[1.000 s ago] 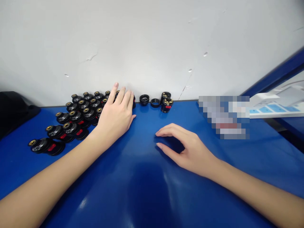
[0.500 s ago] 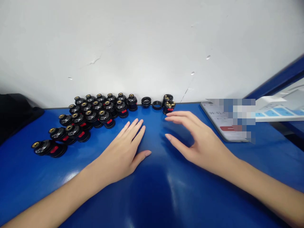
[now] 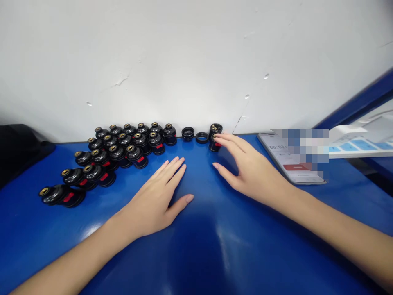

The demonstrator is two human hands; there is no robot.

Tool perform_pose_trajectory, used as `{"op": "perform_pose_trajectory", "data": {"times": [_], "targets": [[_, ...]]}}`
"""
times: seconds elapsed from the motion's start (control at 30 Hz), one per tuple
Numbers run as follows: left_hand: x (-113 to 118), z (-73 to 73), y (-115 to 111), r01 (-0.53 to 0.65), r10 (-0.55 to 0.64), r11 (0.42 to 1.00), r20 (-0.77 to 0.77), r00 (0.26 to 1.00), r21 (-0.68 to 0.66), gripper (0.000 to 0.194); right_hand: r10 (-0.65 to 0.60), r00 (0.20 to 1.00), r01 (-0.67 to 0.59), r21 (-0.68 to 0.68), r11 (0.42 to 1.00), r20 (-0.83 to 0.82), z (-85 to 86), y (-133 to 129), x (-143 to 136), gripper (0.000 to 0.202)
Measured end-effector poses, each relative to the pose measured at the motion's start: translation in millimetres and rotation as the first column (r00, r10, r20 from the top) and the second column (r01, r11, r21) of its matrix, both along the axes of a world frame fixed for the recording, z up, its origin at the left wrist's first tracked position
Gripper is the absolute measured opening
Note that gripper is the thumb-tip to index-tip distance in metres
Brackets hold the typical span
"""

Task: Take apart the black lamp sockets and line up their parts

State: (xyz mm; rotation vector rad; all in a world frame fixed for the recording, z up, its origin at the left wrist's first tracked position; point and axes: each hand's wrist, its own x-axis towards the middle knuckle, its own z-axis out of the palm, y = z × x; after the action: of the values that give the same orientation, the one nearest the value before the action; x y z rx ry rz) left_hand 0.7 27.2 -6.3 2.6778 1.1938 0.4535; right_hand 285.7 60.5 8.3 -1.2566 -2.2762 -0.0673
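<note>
My left hand lies flat on the blue table with its fingers spread and nothing in it. Over the front one of two black cylindrical parts reach the fingertips of my right hand; its thumb stands apart, and whether the fingertips touch the part cannot be made out. The second cylinder is right behind, against the wall. Left of them are a black ring and a black cap. Several black sockets with brass tops and red marks stand in slanting rows beyond my left hand.
A phone showing a timer lies right of my right hand, partly pixelated. Behind it are a white and blue box and a blue frame bar. A black cloth-like thing sits at the far left. The white wall borders the table.
My right hand has moved forward and slightly left, and its fingertips now cover part of the front black cylinder. My left hand has stayed almost where it was.
</note>
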Motion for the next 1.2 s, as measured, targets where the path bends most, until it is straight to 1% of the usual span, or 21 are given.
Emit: {"op": "perform_pose_trajectory", "data": {"times": [0.17,0.27,0.47,0.53,0.6,0.7,0.8,0.87,1.0,1.2], "targets": [[-0.8,-1.5,0.3,-0.008,0.008,1.0,0.006,1.0,-0.002,0.071,0.051,0.999,-0.052,0.027,0.998,0.012,2.8,-10.8,-4.6,0.047],[-1.4,-2.5,-0.4,-0.006,0.006,1.0,-0.013,1.0,0.005,0.072,0.105,0.993,-0.108,0.072,0.992,0.054,3.6,-20.4,-11.6,0.045],[-2.8,-3.9,-0.7,0.002,-0.002,1.0,-0.005,1.0,-0.001,0.072,0.189,0.965,-0.224,0.19,0.956,0.183,6.6,-43.4,-28.9,0.044],[-3.1,-3.9,-0.3,0.008,-0.008,1.0,0.003,1.0,-0.001,0.073,0.217,0.957,-0.257,0.219,0.941,0.193,8.7,-49.3,-32.9,0.043],[-3.1,-3.6,0.0,0.018,-0.018,1.0,0.011,1.0,0.006,0.072,0.224,0.96,-0.261,0.249,0.933,0.167,10.9,-51.0,-34.7,0.045],[-2.5,-3.0,0.1,0.023,-0.023,1.0,0.006,1.0,0.018,0.07,0.179,0.979,-0.198,0.232,0.952,0.098,11.5,-40.6,-32.4,0.045],[-1.6,-1.9,-0.1,0.018,-0.018,1.0,-0.006,1.0,0.019,0.068,0.088,0.993,-0.097,0.136,0.986,0.074,7.2,-16.8,-26.8,0.039],[-1.1,-0.9,-0.2,0.016,-0.016,1.0,-0.005,1.0,0.012,0.067,0.065,0.993,-0.073,0.086,0.994,0.095,2.9,0.1,-24.3,0.039],[-0.6,0.9,-0.5,0.02,-0.02,1.0,-0.02,1.0,0.01,0.067,0.061,0.982,-0.071,0.047,0.996,0.181,-3.2,22.1,-27.2,0.041],[-0.4,1.0,-0.5,0.017,-0.017,1.0,0.02,1.0,0.004,0.065,0.087,0.974,-0.098,0.045,0.994,0.209,-4.0,31.7,-36.3,0.039]]}}
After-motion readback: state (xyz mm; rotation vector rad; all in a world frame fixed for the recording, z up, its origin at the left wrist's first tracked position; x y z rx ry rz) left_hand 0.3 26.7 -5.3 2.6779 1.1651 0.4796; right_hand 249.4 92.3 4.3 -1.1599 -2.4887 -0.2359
